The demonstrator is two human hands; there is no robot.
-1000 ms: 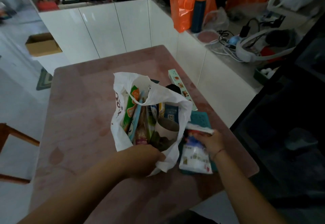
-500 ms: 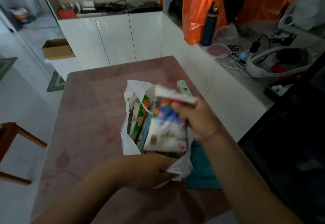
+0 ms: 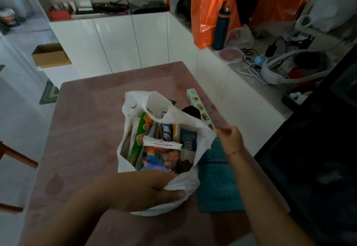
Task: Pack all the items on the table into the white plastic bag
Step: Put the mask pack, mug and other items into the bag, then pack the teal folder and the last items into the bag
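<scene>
The white plastic bag (image 3: 185,118) stands open in the middle of the pink table (image 3: 85,126), stuffed with several snack packets. A colourful packet (image 3: 161,154) lies on top at the bag's near side. My left hand (image 3: 154,189) grips the bag's near rim. My right hand (image 3: 229,137) pinches the right side of the rim and pulls it outward. Beside the bag on the right lies a flat teal pouch (image 3: 218,180). A long pale green box (image 3: 200,106) rests on the table behind the bag, with a dark item (image 3: 191,111) just left of it.
White cabinets run along the far and right sides of the table. On the right counter are orange bags (image 3: 208,15), a dark blue bottle (image 3: 221,29) and cables. A cardboard box (image 3: 51,55) sits at the left. A wooden chair (image 3: 11,155) is at the table's left.
My right hand lifted the colourful packet from beside the bag, dropped it inside, then let go and took hold of the bag's right rim. My left hand stayed on the near rim.
</scene>
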